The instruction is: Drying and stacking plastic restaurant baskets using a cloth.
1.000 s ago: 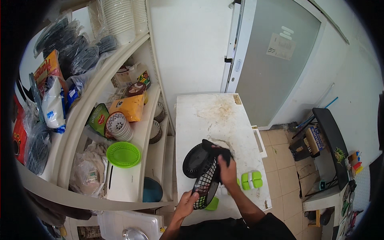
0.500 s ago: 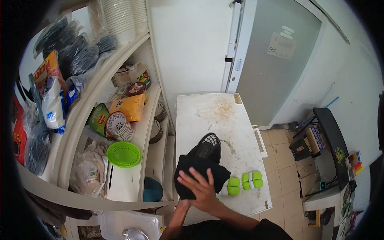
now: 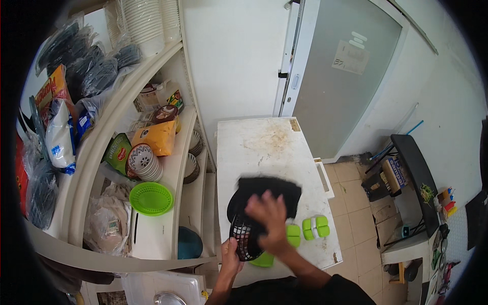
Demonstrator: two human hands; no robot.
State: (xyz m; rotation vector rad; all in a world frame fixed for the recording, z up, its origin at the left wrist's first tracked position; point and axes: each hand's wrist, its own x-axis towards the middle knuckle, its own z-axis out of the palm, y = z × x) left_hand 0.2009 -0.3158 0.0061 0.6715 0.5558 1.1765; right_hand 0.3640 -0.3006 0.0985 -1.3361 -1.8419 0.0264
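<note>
My left hand (image 3: 231,258) is closed on the near edge of a black openwork basket (image 3: 245,236), thumb on top. Light shows through the holes of its grid. A black cloth-like piece (image 3: 274,193) spreads over the basket's far part, partly hiding it. My right hand (image 3: 269,218) lies over the cloth and basket, its fingers spread and smeared by motion; I see nothing gripped in it. Just right of it on the white table (image 3: 249,147) are small green-and-white blocky items (image 3: 316,227), and a green piece (image 3: 263,260) peeks out below the basket.
Left of the table, a shelf (image 3: 175,178) holds a green plastic basket (image 3: 151,198), stacked patterned bowls (image 3: 145,161) and bagged goods. An open drawer (image 3: 324,179) juts from the table's right side. A black stand (image 3: 419,183) is farther right.
The basket's grid end has swung from the far side to near my left hand. The cloth has shifted away from me and right. My right hand has moved right and slightly away.
</note>
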